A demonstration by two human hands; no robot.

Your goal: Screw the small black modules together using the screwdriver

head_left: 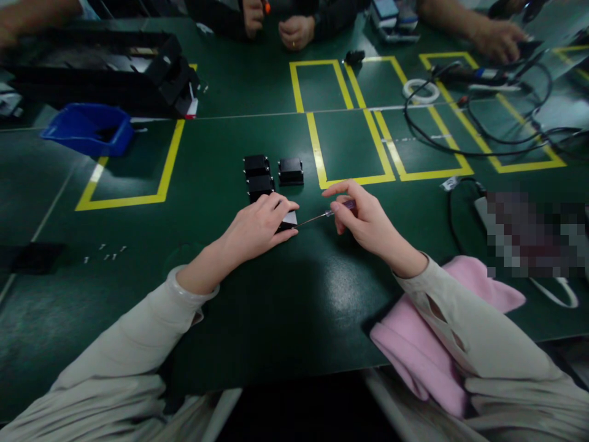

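Observation:
My left hand (260, 226) is closed around a small black box (286, 226) with a light face, pressing it on the green table. In my right hand (361, 215) is a screwdriver (338, 210) with a translucent purple handle, held by thumb and fingers. Its thin shaft points left, and the tip meets the box's right edge near my left fingertips. Most of that box is hidden under my left hand. Just beyond it lie similar black boxes, one (256, 164) at the back, one (260, 185) in front of it, and another (291, 171) to the right.
Loose screws (114, 256) lie at left, near a dark flat piece (37, 256). A blue bin (89, 130) and black trays (101, 73) stand at back left. Black cables (414, 126) and a white ring (421, 91) are at right. A pink cloth (414, 344) lies under my right forearm. Co-workers' hands (297, 32) are across the table.

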